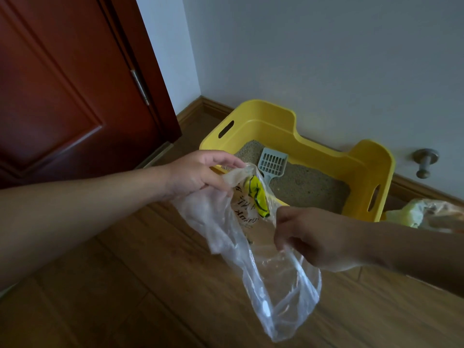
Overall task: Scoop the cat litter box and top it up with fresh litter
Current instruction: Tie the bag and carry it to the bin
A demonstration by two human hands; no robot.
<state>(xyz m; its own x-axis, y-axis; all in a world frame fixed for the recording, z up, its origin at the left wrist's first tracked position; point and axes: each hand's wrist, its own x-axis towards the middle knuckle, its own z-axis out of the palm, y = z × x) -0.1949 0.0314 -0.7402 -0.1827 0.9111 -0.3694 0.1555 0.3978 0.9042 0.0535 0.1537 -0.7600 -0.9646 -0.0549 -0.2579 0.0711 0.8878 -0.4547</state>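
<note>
The step in hand looks like preparation: a thin, clear plastic bag [251, 247] with yellow and black print near its top is being pulled open to take the waste, and scooping has not begun. The bag hangs in the middle of the frame, between the two hands and above the wooden floor [150, 285], its lower end sagging toward the bottom centre.

The left hand [198, 172] reaches in from the left edge, arm nearly level, and pinches the bag's upper rim between thumb and curled fingers [226, 156]. The right hand [313, 237] comes in from the lower right, back of the hand toward the camera, its fingers curled round the opposite edge of the bag. The hands are apart, drawing the plastic out between them. Whether the mouth is fully open I cannot tell.

The yellow litter box [326, 151] sits on the floor against the wall [326, 59], right of centre, just behind the bag. Inside it lies sandy litter [308, 184], with a grey slotted scoop [272, 163] resting in the left part, handle pointing toward the person.

The next move probably calls for getting the mouth wide, keeping the bag in one hand, and freeing the other to reach over the near rim for the scoop's handle. The film is limp, so the mouth may collapse once only one hand has it.

A second bag [421, 214], crumpled, lies at the right edge beside the box. A dark red door [62, 84] fills the upper left, and a metal door stopper [425, 162] juts from the wall at right.
</note>
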